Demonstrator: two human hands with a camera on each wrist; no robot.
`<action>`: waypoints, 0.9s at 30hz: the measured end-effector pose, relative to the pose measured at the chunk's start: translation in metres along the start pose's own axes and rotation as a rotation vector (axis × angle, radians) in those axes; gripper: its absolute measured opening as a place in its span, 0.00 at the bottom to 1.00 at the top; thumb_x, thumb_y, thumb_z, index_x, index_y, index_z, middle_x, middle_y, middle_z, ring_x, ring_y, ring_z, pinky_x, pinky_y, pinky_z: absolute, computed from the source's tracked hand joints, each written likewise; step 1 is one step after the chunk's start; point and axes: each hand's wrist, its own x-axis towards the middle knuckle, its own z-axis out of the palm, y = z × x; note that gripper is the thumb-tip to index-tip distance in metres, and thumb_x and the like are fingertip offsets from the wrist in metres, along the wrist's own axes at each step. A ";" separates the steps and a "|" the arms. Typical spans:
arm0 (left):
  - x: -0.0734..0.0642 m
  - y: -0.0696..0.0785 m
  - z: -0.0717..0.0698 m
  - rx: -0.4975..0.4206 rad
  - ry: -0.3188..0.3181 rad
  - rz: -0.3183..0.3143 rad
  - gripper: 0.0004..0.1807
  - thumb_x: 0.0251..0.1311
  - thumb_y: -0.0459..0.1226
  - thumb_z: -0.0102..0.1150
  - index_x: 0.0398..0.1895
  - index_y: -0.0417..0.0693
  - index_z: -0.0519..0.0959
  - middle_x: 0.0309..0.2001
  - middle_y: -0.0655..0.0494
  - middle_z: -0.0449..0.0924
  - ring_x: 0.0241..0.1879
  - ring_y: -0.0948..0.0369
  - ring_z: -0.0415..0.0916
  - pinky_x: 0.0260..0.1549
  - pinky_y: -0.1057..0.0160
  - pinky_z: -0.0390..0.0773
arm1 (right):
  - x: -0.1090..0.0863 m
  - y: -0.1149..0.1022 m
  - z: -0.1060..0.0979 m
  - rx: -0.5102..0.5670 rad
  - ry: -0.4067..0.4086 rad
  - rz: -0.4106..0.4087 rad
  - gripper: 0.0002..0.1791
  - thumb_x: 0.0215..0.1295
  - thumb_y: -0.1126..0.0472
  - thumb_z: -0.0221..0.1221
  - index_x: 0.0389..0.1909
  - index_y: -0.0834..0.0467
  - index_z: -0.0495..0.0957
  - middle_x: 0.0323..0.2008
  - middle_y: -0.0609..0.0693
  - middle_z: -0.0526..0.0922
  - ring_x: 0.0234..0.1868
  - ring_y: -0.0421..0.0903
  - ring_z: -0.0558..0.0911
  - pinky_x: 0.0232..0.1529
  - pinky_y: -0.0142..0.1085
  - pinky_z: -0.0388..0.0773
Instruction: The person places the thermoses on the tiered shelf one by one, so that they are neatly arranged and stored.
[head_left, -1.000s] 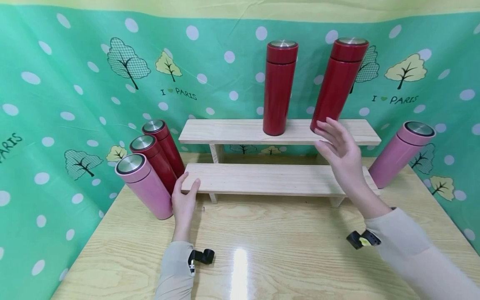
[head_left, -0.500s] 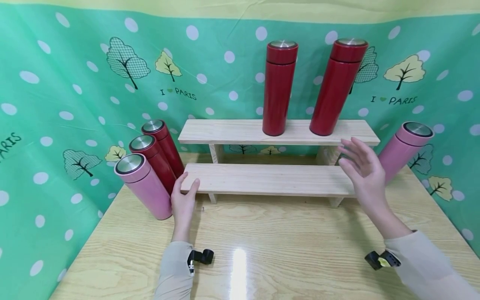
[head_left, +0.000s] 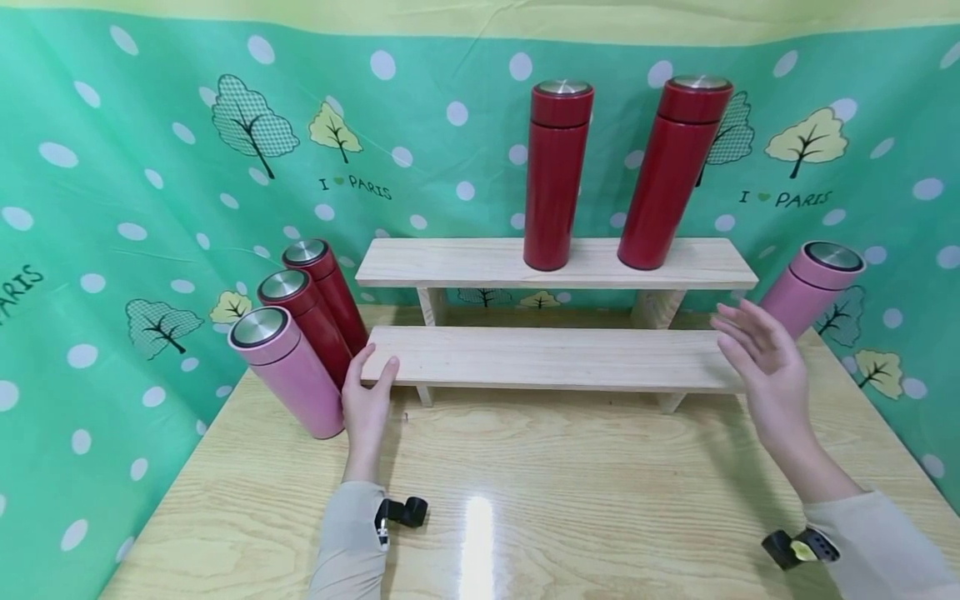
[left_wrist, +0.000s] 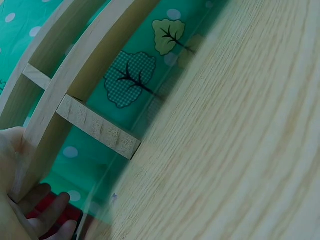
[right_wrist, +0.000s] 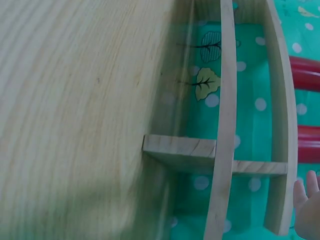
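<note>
A two-tier wooden shelf (head_left: 547,358) stands on the table, with two red thermos bottles (head_left: 556,183) upright on its upper board. My left hand (head_left: 367,412) grips the left end of the lower board; in the left wrist view its fingers (left_wrist: 50,210) curl at the board's end. Close beside that hand stand a pink thermos bottle (head_left: 296,379) and two more red ones (head_left: 307,321). My right hand (head_left: 776,387) is raised by the lower board's right end, fingers loosely spread and holding nothing. It partly hides another pink thermos bottle (head_left: 806,287) behind it.
A green curtain (head_left: 450,158) with white dots and printed trees hangs behind and along the sides. The light wooden table (head_left: 570,492) spreads in front of the shelf, with a bright reflection on it. Shelf legs (head_left: 658,308) support both boards.
My right hand has moved from beside the right red thermos bottle, down and right to the front of the pink one. That red bottle stays on the upper board. The left hand is still.
</note>
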 end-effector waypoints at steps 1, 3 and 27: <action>0.000 0.000 0.000 -0.002 0.000 0.002 0.31 0.62 0.54 0.64 0.68 0.59 0.72 0.71 0.55 0.65 0.72 0.55 0.55 0.69 0.46 0.55 | -0.001 0.000 -0.001 0.003 0.013 0.012 0.27 0.68 0.79 0.53 0.67 0.65 0.67 0.58 0.55 0.79 0.56 0.44 0.80 0.57 0.26 0.73; 0.000 0.000 0.000 -0.005 0.000 0.003 0.31 0.62 0.54 0.64 0.68 0.58 0.72 0.71 0.54 0.65 0.72 0.55 0.55 0.69 0.46 0.55 | -0.002 0.000 -0.004 0.001 0.028 0.021 0.26 0.68 0.79 0.52 0.67 0.65 0.67 0.58 0.56 0.79 0.55 0.45 0.80 0.56 0.26 0.73; -0.001 0.002 -0.002 -0.017 -0.010 -0.005 0.31 0.62 0.55 0.63 0.68 0.59 0.72 0.71 0.55 0.64 0.73 0.55 0.55 0.69 0.46 0.54 | -0.007 0.001 -0.058 -0.145 0.215 0.261 0.29 0.68 0.68 0.61 0.69 0.55 0.68 0.56 0.42 0.80 0.55 0.33 0.76 0.50 0.16 0.69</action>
